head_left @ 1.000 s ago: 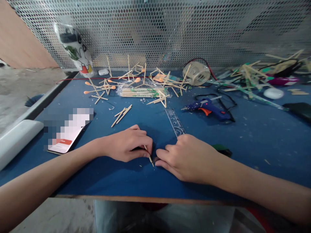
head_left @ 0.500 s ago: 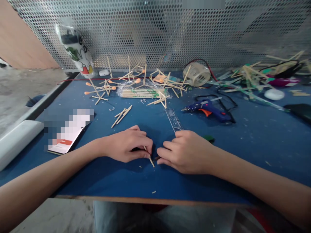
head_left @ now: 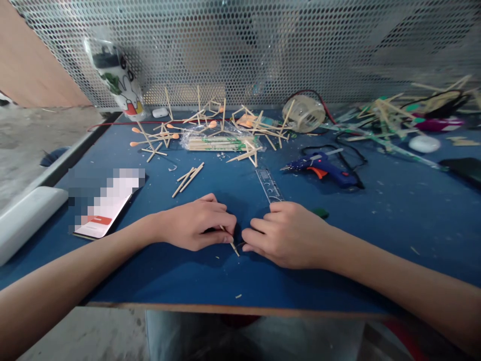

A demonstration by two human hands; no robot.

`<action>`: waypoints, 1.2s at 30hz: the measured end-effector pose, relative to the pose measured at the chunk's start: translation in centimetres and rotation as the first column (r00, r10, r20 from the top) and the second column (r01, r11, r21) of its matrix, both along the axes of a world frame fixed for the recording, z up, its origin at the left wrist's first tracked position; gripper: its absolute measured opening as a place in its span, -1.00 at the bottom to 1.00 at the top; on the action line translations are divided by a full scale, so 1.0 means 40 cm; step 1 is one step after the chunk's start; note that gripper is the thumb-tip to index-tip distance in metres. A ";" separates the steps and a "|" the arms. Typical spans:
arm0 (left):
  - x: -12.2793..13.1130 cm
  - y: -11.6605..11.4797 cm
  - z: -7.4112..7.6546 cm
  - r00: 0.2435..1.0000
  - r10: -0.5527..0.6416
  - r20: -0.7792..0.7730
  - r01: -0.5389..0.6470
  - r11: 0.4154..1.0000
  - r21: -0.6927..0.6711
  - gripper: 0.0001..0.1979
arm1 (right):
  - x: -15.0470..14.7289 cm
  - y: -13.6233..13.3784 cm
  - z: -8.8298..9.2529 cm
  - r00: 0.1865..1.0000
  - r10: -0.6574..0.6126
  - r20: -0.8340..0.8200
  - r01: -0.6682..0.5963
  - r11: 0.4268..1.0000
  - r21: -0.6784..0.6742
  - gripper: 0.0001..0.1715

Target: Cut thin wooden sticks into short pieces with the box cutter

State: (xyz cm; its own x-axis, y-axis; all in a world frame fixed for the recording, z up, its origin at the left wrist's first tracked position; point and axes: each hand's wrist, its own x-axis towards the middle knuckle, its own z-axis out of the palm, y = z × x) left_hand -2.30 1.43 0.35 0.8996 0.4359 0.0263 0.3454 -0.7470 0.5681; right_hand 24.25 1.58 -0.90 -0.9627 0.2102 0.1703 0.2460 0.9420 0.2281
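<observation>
My left hand [head_left: 205, 224] rests on the blue table with thumb and fingers pinched round a thin wooden stick [head_left: 234, 249]. The stick's lower end pokes out towards the table's front edge. Close by on the right, my right hand [head_left: 289, 235] is closed on a thin dark blade-like tool [head_left: 241, 245], mostly hidden by the fingers. Its tip is at the stick; whether it touches is hard to tell. A clear ruler [head_left: 268, 184] runs out from behind my right hand. Several cut sticks [head_left: 189, 179] lie beyond my left hand.
A blue glue gun [head_left: 323, 168] lies at right. Farther back are a plastic-wrapped stick bundle [head_left: 218, 144], stick star shapes [head_left: 153, 149] and a clear round container [head_left: 304, 114]. A phone [head_left: 108, 205] and a white case [head_left: 30, 220] lie at left; a bottle [head_left: 118, 80] stands behind.
Both hands keep nearly the same place and grip. The stick's lower end and the dark tool have shifted very slightly.
</observation>
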 end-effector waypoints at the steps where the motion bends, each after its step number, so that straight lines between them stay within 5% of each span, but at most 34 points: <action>1: 0.001 0.000 0.000 1.000 0.002 -0.003 -0.002 1.000 0.005 -0.80 | 0.000 0.000 -0.001 1.000 -0.002 -0.001 0.002 1.000 0.000 -0.61; 13: 0.002 0.002 -0.012 0.999 0.037 0.025 -0.037 0.999 -0.013 -0.89 | 0.002 -0.005 0.010 0.990 -0.093 0.111 0.102 0.991 -0.087 -0.63; 36: 0.003 0.000 -0.001 0.999 0.026 -0.023 -0.026 0.999 -0.033 -0.85 | 0.009 0.004 0.005 0.996 -0.064 0.063 0.070 0.993 -0.091 -0.57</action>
State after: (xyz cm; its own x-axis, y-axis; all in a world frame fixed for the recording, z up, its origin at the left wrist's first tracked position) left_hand -2.18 1.44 0.30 0.8882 0.4594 -0.0086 0.3772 -0.7183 0.5847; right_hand 24.61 1.73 -0.69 -0.9538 0.2868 0.0891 0.2977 0.9417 0.1564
